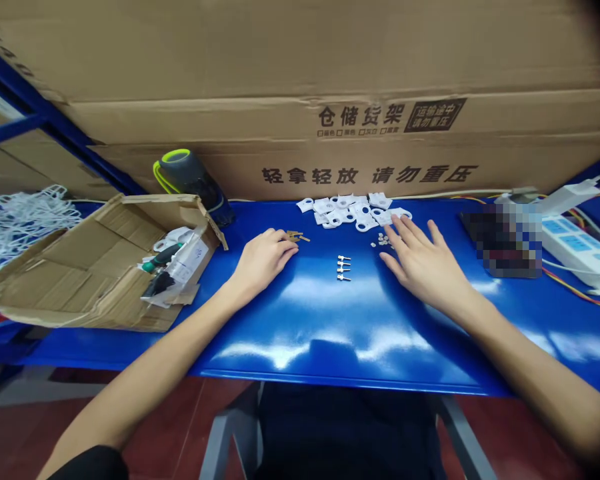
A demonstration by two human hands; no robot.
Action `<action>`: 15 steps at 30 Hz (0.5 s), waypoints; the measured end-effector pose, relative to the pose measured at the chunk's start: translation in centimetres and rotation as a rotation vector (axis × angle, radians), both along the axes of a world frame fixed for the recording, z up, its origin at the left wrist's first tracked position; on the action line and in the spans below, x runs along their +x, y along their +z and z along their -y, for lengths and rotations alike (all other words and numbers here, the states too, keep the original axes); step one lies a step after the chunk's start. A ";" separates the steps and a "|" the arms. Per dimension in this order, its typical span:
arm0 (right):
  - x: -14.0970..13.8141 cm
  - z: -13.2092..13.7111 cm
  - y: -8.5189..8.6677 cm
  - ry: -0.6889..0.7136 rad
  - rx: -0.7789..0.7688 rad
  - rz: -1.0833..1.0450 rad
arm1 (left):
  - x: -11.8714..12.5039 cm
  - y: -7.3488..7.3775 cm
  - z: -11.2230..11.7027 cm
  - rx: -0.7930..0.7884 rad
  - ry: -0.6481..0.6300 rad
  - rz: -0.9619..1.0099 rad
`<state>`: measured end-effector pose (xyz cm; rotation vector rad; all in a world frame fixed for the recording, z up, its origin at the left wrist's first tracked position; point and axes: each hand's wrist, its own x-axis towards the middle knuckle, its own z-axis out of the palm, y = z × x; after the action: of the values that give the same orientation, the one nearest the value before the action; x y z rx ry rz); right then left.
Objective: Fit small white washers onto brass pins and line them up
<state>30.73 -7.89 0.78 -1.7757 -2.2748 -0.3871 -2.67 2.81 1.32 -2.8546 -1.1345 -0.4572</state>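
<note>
Left hand point(263, 261) partly hides brass pieces point(293, 236), its grip impossible to tell; right hand point(425, 263), spread and slack, screens white beads point(381, 238), uncountable; four pins point(341, 270) lie between, overlapping tags point(363, 215) nearer the tabletop's point(310, 320) back edge

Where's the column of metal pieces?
In the head view, near the middle: the metal pieces lie on the blue table between the left hand and the right hand, below the white tags.

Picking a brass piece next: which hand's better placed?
Left, I'd say: the left hand has its fingertips beside the brass pieces; the right hand is farther off, near the small white pieces.
</note>
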 end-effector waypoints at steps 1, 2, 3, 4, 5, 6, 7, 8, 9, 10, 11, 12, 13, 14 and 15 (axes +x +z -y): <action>0.0 0.0 0.1 -0.010 0.012 -0.002 | 0.0 0.0 -0.1 -0.019 -0.023 0.018; 0.1 0.0 0.2 -0.015 0.021 -0.001 | 0.0 0.0 -0.1 -0.039 -0.051 0.032; 0.1 0.0 0.2 -0.015 0.025 0.002 | 0.1 0.1 0.0 -0.058 -0.086 0.042; 0.1 -0.1 0.3 -0.008 0.024 0.009 | 0.1 0.2 0.1 -0.076 -0.123 0.048; 0.1 -0.1 0.3 0.002 0.020 0.017 | 0.3 0.3 0.3 -0.094 -0.160 0.051; 0.0 -0.2 0.2 0.012 0.014 0.026 | 0.4 0.4 0.5 -0.112 -0.198 0.052; 0.0 -0.2 0.1 0.022 0.007 0.034 | 0.5 0.6 0.7 -0.132 -0.236 0.052; -0.1 -0.3 0.0 0.029 0.002 0.040 | 0.6 0.7 0.9 -0.154 -0.271 0.051; -0.2 -0.4 -0.1 0.033 -0.001 0.043 | 0.7 0.8 1.0 -0.181 -0.300 0.051; -0.3 -0.4 -0.2 0.036 -0.004 0.045 | 0.7 0.9 1.1 -0.212 -0.319 0.052; -0.3 -0.5 -0.3 0.040 -0.005 0.044 | 0.7 1.0 1.2 -0.244 -0.335 0.055; -0.3 -0.6 -0.4 0.042 -0.006 0.042 | 0.6 1.1 1.1 -0.277 -0.347 0.061; -0.3 -0.7 -0.4 0.043 -0.005 0.039 | 0.5 1.2 1.1 -0.310 -0.357 0.068; -0.2 -0.8 -0.5 0.044 -0.004 0.034 | 0.5 1.4 1.0 -0.340 -0.370 0.077; -0.1 -0.8 -0.6 0.044 -0.002 0.029 | 0.4 1.6 1.0 -0.369 -0.386 0.086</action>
<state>30.59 -7.07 0.22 -1.7284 -2.3307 -0.4044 -2.26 1.83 2.88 -3.4278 -0.7349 -0.4232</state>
